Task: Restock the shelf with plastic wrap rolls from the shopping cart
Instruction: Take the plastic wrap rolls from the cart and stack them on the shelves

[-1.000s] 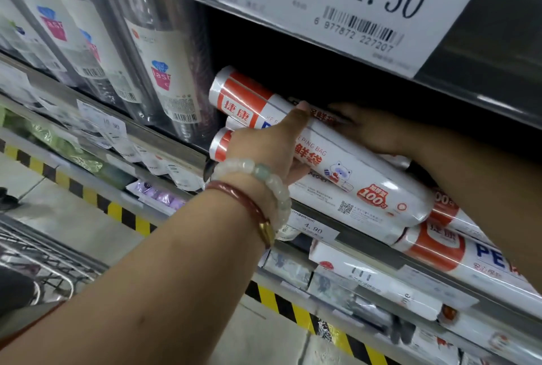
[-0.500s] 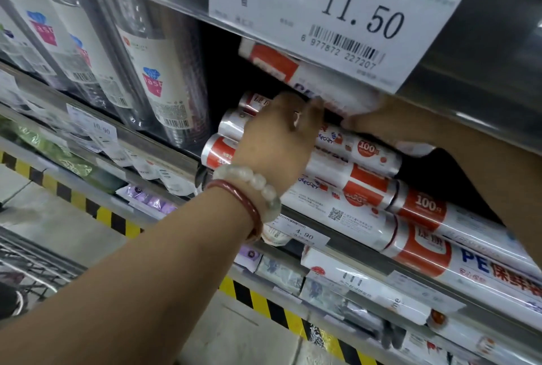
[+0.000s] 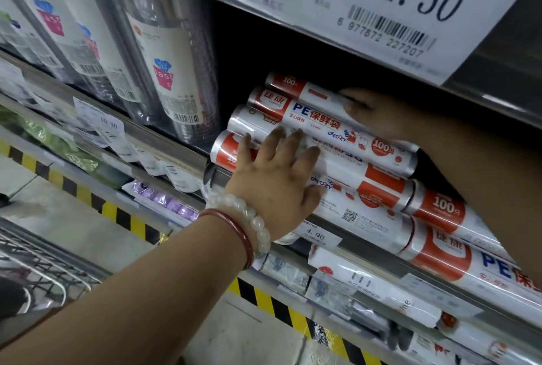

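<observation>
Several white and red plastic wrap rolls lie stacked lengthwise on the middle shelf [image 3: 366, 240]. My left hand [image 3: 275, 177], with a bead bracelet and a red bangle at the wrist, presses flat with spread fingers on the front rolls [image 3: 346, 203]. My right hand [image 3: 378, 115] reaches under the upper shelf and rests on the top roll [image 3: 316, 123], fingers laid over its far side. Another roll [image 3: 296, 86] lies behind that one. More rolls [image 3: 445, 244] continue to the right.
Tall clear packs with pink labels [image 3: 164, 71] stand left of the rolls. A big price tag reading 11.50 [image 3: 381, 4] hangs from the upper shelf. Lower shelves hold boxed goods [image 3: 346, 273]. The wire shopping cart [image 3: 44, 265] is at the lower left, over a floor with yellow-black tape.
The roll my right hand held high under the price tag has come down onto the stack. My left hand opened flat and slid lower onto the front rolls.
</observation>
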